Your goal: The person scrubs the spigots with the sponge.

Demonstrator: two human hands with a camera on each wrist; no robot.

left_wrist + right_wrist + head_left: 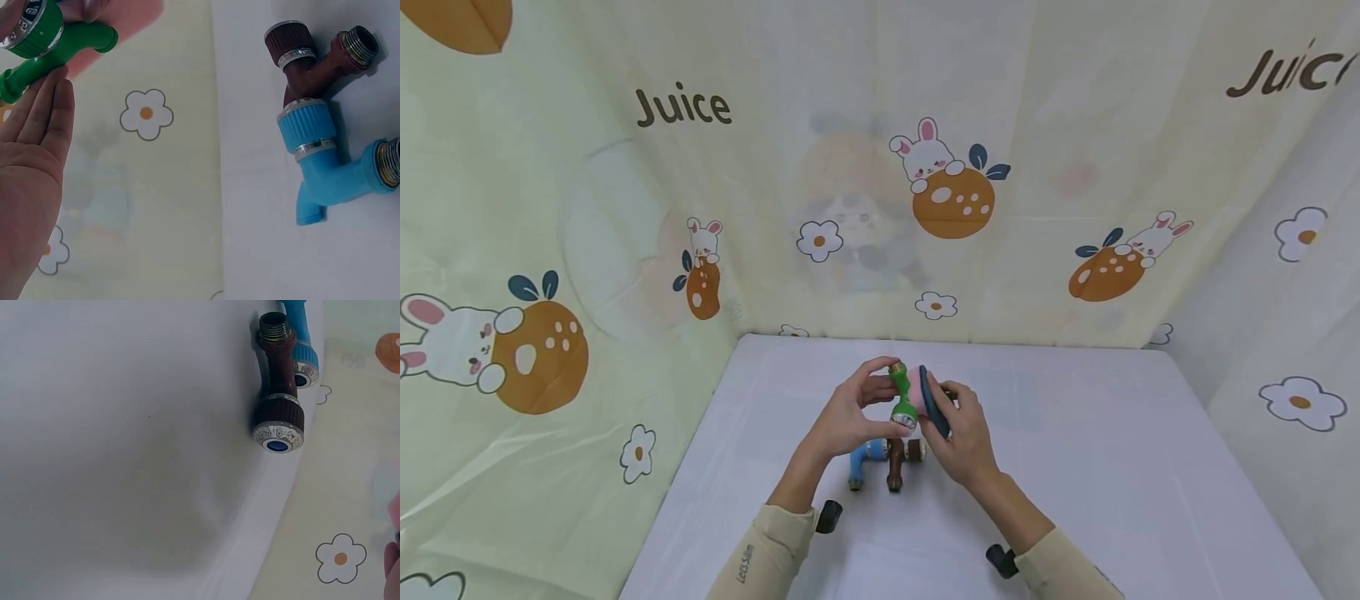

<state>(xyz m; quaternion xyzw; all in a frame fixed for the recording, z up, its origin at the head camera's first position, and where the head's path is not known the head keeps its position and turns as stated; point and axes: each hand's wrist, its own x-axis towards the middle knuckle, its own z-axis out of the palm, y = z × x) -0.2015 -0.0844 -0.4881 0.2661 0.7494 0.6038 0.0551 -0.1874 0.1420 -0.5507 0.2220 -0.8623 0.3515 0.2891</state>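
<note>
A green plastic tap [902,392] is held between the thumb and fingers of my left hand [848,414], above the table. My right hand [961,431] grips a sponge [934,407] with a pink side and a dark scouring side, its pink face against the tap. In the left wrist view the tap's ribbed knob [39,31] shows, with my straight fingers [47,109] beneath its body. Only a sliver of the sponge [395,512] and of my right hand [392,578] enters the right wrist view.
Below my hands a blue tap [868,452] and a brown tap [895,467] lie side by side on the white table [1097,467]. Dark wrist devices [829,517] sit by both sleeves. A printed curtain [850,167] hangs behind the table and along its sides.
</note>
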